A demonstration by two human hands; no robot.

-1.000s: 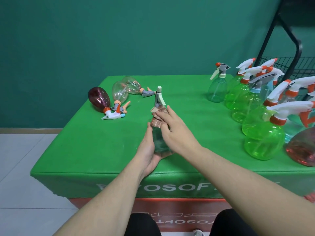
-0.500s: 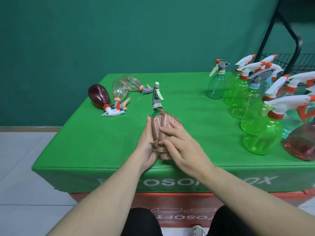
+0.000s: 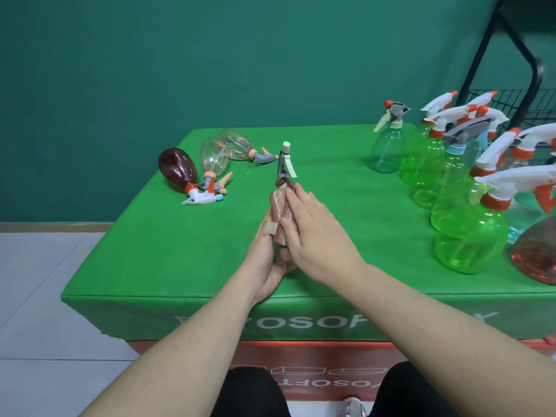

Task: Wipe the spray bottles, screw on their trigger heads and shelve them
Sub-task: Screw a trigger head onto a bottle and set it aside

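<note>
Both hands wrap a bottle in cloth
Left hand [image 3: 264,260] cradles the spray bottle [image 3: 284,164]; right hand [image 3: 316,236] presses the brown cloth [image 3: 279,203] on it

Green cloth-covered table [image 3: 180,266] w/ white lettering; teal wall [image 3: 210,55]; pale tiled floor [image 3: 39,281].

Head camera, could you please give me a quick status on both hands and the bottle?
Left hand cradles bottle from below. Right hand presses brown cloth flat onto it. Trigger head on, pointing up. Nothing in the way.
</note>
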